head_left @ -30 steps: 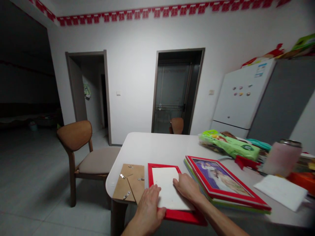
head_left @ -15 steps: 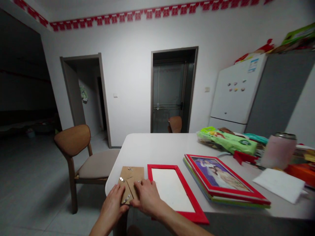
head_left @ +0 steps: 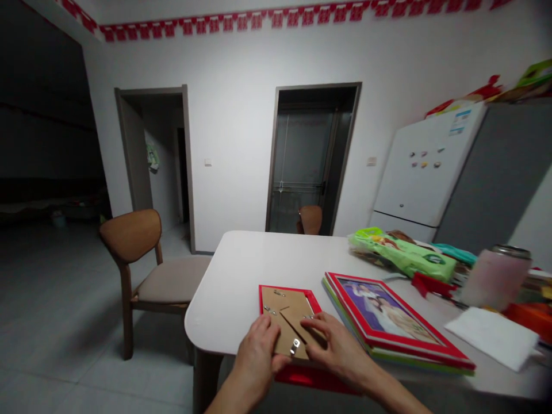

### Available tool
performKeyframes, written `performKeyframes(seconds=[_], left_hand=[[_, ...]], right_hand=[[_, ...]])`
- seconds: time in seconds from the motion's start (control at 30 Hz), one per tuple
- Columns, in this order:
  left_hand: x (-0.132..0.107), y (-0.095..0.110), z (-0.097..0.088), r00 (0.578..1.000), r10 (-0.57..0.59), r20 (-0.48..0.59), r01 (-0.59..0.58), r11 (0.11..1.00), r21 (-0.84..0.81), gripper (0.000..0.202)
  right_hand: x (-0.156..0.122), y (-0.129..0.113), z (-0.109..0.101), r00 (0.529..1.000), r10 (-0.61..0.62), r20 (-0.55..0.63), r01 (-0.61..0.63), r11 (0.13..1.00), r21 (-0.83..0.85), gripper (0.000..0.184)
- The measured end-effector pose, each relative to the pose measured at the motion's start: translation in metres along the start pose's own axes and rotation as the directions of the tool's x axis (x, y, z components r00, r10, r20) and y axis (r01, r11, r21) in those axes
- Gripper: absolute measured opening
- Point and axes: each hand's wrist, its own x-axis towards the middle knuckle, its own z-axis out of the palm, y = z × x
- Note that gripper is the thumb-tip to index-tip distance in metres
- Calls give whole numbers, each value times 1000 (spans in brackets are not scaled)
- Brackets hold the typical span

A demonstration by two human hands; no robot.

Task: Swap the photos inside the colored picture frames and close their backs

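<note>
A brown picture-frame backing board (head_left: 288, 328) with metal clips lies over the red picture frame (head_left: 317, 303), covering most of its opening. Part of the frame's red rim shows at the top, the right and the near edge. My left hand (head_left: 257, 349) grips the board's left near side, its thumb along the near edge. On the opposite side, my right hand (head_left: 335, 344) has its fingers curled on the board. Whether the board sits inside the rim or just above it, I cannot tell. To the right lies a stack of picture frames (head_left: 401, 322), the top one red with a photo.
A green packet (head_left: 405, 256), a pink jar (head_left: 495, 279) and white tissue (head_left: 491, 338) are on the right of the white table (head_left: 241, 264). A wooden chair (head_left: 131, 238) stands to the left. The table's rounded corner is left of my hands.
Both hands have carried the backing board to the right, from the bare table beside the red frame to over that frame. The view has shifted slightly.
</note>
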Motion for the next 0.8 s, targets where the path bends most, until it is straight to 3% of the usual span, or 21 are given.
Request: performKeyframes(seconds=[0.2, 0.47, 0.63, 0.8], left_hand=[[5, 7, 18, 994, -40, 104, 37, 999, 29, 39], [5, 8, 9, 982, -41, 186, 20, 994, 110, 35], [-1, 8, 14, 983, 11, 185, -32, 993, 112, 54], [-5, 5, 21, 979, 61, 195, -78, 993, 84, 51]], right_hand=[[-5, 23, 5, 1000, 14, -22, -16, 998, -64, 38], [-5, 23, 23, 996, 4, -90, -24, 973, -231, 37], [-1, 29, 19, 997, -19, -78, 1, 975, -222, 33], [13, 44, 12, 992, -1, -125, -31, 967, -254, 33]])
